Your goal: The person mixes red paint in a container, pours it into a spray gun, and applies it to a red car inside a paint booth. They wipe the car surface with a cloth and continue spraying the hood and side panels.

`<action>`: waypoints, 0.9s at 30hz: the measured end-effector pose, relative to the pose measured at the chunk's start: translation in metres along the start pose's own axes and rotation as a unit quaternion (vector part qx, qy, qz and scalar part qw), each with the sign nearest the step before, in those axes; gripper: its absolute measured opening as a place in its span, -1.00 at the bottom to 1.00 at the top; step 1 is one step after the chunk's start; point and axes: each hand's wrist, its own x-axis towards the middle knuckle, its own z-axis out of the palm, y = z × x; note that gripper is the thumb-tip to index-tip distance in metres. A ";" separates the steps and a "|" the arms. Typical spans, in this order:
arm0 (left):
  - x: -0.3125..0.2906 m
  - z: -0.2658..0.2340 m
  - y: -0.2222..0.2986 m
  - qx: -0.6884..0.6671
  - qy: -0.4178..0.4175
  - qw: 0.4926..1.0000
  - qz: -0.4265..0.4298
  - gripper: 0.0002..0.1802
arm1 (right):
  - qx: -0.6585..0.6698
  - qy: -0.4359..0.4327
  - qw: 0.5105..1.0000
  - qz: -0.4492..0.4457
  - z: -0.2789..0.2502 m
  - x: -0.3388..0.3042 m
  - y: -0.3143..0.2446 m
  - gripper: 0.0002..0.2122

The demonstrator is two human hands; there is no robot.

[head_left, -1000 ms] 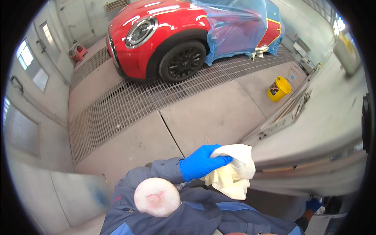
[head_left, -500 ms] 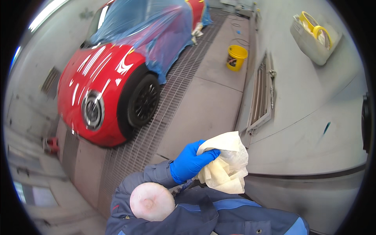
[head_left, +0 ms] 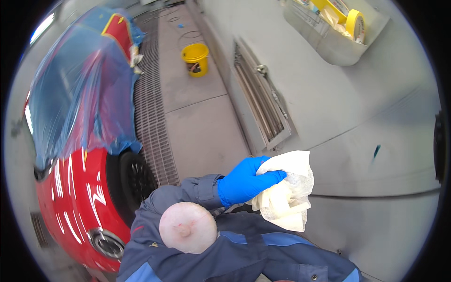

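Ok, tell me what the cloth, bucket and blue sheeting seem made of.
Cloth: matte fabric or paper-like wipe; its soft creases fit either. Yellow bucket: likely smooth plastic, given its evenly coloured rim. Blue sheeting: apparently thin, shiny plastic film; it wrinkles and the red car shows through.

Car [head_left: 89, 211]: red, left, partly under blue film [head_left: 70, 89].
Bucket [head_left: 196, 60]: yellow, far, right of floor grating [head_left: 152, 103].
Wall bin [head_left: 324, 40]: far right, yellow tape rolls [head_left: 351, 23] inside.

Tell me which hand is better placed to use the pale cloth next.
Left, most likely: the blue-gloved left hand holds the pale cloth out in front of the body, while the right hand is out of view.
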 end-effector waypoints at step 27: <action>-0.126 -0.085 0.066 0.030 -0.053 0.997 0.039 -0.67 | 0.410 0.018 0.904 -0.117 -0.004 0.006 -0.176 -0.49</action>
